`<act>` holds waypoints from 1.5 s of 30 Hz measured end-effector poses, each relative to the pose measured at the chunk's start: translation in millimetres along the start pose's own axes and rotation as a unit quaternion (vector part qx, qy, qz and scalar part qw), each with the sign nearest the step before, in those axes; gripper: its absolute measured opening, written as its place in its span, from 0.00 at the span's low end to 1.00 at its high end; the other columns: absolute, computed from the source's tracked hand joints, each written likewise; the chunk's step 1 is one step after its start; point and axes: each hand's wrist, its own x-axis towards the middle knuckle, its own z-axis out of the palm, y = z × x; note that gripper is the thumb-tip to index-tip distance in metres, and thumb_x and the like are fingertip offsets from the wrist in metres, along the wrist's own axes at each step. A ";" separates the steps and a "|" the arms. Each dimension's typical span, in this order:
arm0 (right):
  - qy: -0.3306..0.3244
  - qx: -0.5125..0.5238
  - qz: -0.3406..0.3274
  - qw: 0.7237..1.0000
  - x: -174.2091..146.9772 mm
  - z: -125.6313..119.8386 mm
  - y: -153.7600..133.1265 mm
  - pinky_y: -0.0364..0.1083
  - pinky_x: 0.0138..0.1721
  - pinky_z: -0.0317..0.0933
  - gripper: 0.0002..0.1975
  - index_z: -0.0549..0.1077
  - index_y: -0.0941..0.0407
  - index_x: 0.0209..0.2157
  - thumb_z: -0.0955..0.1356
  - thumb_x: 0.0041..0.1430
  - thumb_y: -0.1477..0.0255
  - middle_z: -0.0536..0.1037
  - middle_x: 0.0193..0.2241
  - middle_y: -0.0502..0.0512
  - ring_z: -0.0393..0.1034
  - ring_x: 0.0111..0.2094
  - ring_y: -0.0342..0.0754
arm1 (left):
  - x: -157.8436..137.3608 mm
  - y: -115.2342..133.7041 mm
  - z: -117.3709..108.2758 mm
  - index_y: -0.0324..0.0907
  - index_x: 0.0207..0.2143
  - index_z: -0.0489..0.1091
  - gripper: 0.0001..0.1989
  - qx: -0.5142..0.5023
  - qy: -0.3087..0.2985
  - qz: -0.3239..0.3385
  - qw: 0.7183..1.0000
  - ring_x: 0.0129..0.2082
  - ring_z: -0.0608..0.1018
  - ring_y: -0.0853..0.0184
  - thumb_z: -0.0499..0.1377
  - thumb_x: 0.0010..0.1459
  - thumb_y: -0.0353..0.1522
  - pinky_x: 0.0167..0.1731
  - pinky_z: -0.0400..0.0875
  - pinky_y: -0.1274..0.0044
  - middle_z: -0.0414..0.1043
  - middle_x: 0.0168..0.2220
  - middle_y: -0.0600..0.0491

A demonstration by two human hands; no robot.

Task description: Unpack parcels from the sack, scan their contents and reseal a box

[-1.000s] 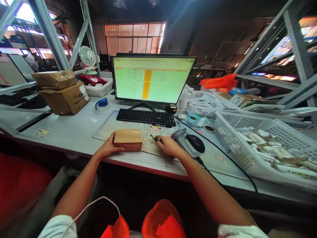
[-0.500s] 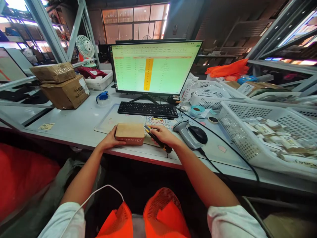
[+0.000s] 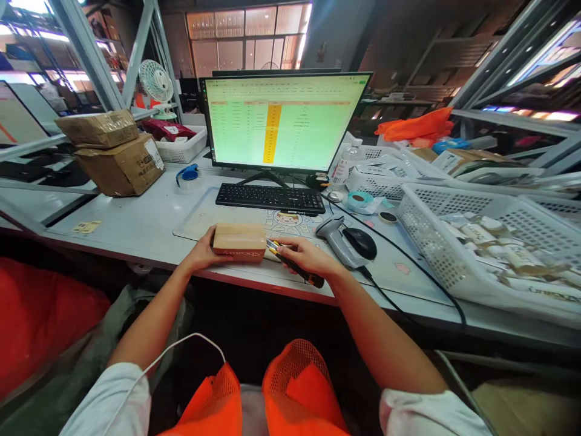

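A small brown cardboard box (image 3: 239, 243) with lettering on its front side is at the front edge of the desk. My left hand (image 3: 203, 252) grips its left end, fingers wrapped underneath and thumb at the side. In my right hand (image 3: 303, 257) is a black and yellow utility knife (image 3: 299, 269), its tip touching or very close to the box's right end. Just right of that hand lie a grey barcode scanner (image 3: 338, 241) and a black mouse (image 3: 360, 243).
Behind the box are a black keyboard (image 3: 271, 198) and a monitor (image 3: 285, 121). To the right stands a white basket (image 3: 426, 242) of small packages. Two stacked cartons (image 3: 120, 166) and a blue tape dispenser (image 3: 187, 174) sit at the left. A black cable (image 3: 399, 234) crosses the desk.
My right hand and the knife have shifted slightly right, the knife tip now lower along the box's right end. My left hand still holds the box, which has barely moved.
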 end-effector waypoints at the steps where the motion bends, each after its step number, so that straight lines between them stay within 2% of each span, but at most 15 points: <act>1: 0.012 0.006 0.004 1.000 0.0 -1.5 2.7 0.40 0.25 0.65 0.28 0.65 0.54 0.66 0.64 0.67 0.62 0.71 0.25 0.48 0.67 0.23 0.41 | -0.8 7.0 -3.3 0.40 0.66 0.55 0.52 0.033 0.030 0.016 0.999 0.60 0.70 0.53 0.74 0.43 0.44 0.62 0.64 0.66 0.67 0.60 0.43; 3: 0.047 0.015 0.019 0.999 -0.3 -5.5 5.9 0.40 0.27 0.66 0.31 0.60 0.54 0.69 0.64 0.67 0.66 0.73 0.27 0.49 0.69 0.25 0.42 | -2.4 26.5 -11.4 0.41 0.68 0.54 0.52 0.139 0.108 0.060 0.983 0.62 0.67 0.51 0.74 0.45 0.43 0.64 0.60 0.63 0.63 0.62 0.42; 5: 0.087 0.002 0.035 0.996 -0.9 -7.6 3.5 0.41 0.28 0.68 0.34 0.53 0.53 0.72 0.63 0.66 0.70 0.76 0.34 0.53 0.72 0.27 0.43 | -3.7 49.5 -17.8 0.42 0.69 0.54 0.50 0.265 0.154 0.096 0.947 0.62 0.64 0.47 0.73 0.48 0.41 0.64 0.58 0.59 0.60 0.62 0.40; 7: 0.107 -0.039 0.032 0.993 -0.5 -4.4 -5.5 0.43 0.30 0.70 0.37 0.48 0.51 0.73 0.63 0.65 0.72 0.77 0.45 0.59 0.75 0.29 0.44 | -4.3 70.1 -18.7 0.41 0.70 0.55 0.47 0.364 0.140 0.108 0.914 0.62 0.62 0.43 0.71 0.52 0.39 0.63 0.58 0.55 0.60 0.61 0.38; 10: 0.109 -0.119 -0.026 0.987 5.9 10.7 -25.8 0.48 0.40 0.73 0.36 0.51 0.51 0.73 0.63 0.66 0.73 0.73 0.58 0.62 0.78 0.33 0.46 | -4.5 87.4 -9.4 0.38 0.70 0.56 0.44 0.436 0.093 0.112 0.888 0.60 0.62 0.40 0.69 0.55 0.38 0.60 0.58 0.54 0.60 0.60 0.35; 13: 0.137 -0.192 -0.108 0.966 18.9 28.4 -43.1 0.54 0.56 0.67 0.33 0.58 0.53 0.70 0.63 0.64 0.75 0.73 0.59 0.61 0.76 0.48 0.54 | -5.2 89.6 1.9 0.38 0.70 0.55 0.45 0.459 0.096 0.114 0.876 0.58 0.63 0.41 0.69 0.54 0.37 0.58 0.60 0.55 0.61 0.60 0.35; 16: 0.162 -0.227 -0.150 0.949 31.4 38.4 -52.5 0.55 0.62 0.61 0.33 0.59 0.56 0.70 0.63 0.63 0.76 0.72 0.61 0.61 0.71 0.57 0.56 | -6.7 87.2 6.1 0.37 0.70 0.55 0.46 0.479 0.107 0.114 0.864 0.58 0.64 0.42 0.69 0.53 0.36 0.57 0.61 0.57 0.61 0.60 0.35; 20: 0.161 -0.248 -0.170 0.940 39.7 42.6 -56.4 0.55 0.61 0.62 0.33 0.57 0.57 0.70 0.62 0.64 0.76 0.72 0.61 0.61 0.70 0.58 0.57 | -8.7 89.2 5.8 0.35 0.70 0.54 0.46 0.510 0.099 0.110 0.847 0.56 0.64 0.42 0.68 0.54 0.38 0.55 0.62 0.58 0.61 0.60 0.34; 27: 0.170 -0.274 -0.160 0.933 39.7 49.2 -59.0 0.57 0.59 0.64 0.34 0.57 0.57 0.71 0.61 0.64 0.78 0.74 0.59 0.62 0.70 0.59 0.59 | -12.8 90.3 8.5 0.36 0.69 0.57 0.43 0.537 0.114 0.118 0.827 0.54 0.66 0.45 0.67 0.55 0.39 0.54 0.63 0.60 0.63 0.59 0.36; 38: 0.164 -0.304 -0.135 0.928 30.5 55.5 -61.7 0.55 0.55 0.66 0.34 0.56 0.58 0.71 0.60 0.64 0.77 0.77 0.55 0.63 0.74 0.53 0.58 | -18.5 79.8 7.6 0.36 0.69 0.57 0.45 0.522 0.126 0.137 0.833 0.55 0.65 0.44 0.68 0.54 0.39 0.55 0.62 0.59 0.63 0.58 0.35; 45: 0.153 -0.314 -0.140 0.926 30.4 56.7 -67.0 0.54 0.53 0.66 0.33 0.56 0.58 0.71 0.59 0.64 0.77 0.76 0.56 0.63 0.74 0.53 0.57 | -20.8 74.6 7.2 0.36 0.69 0.58 0.44 0.506 0.133 0.148 0.839 0.55 0.66 0.45 0.68 0.54 0.38 0.55 0.62 0.59 0.63 0.58 0.35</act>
